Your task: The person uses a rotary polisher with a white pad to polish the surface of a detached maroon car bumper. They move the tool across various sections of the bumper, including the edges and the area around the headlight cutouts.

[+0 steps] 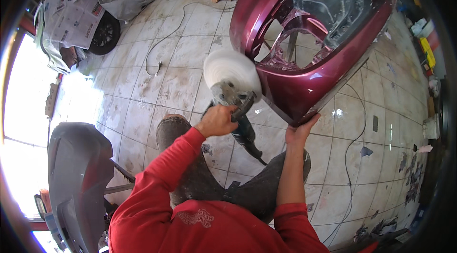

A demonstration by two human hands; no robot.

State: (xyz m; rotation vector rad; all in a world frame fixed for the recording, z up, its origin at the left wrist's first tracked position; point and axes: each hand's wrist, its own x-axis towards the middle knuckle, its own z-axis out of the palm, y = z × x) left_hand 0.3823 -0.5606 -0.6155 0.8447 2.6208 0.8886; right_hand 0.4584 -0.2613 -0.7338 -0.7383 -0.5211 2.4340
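Buffing seems in hand: the left hand (216, 120) wraps its fingers round the polisher (226, 95) handle (245, 106), the right hand (299, 131), finger spread untellable, props the maroon bumper (309, 81) at one o'clock, steady support likely needed next.

The left hand (218, 120) is wrapped in a fist around the handle of the polisher (245, 135), its forearm (171, 157) slanting in from lower left of the polisher. The right hand (299, 131) is raised to the right of the polisher, its bare forearm (291, 174) nearly upright; its fingers are partly hidden, so their curl is hard to judge. The knees (172, 131) flank the polisher.
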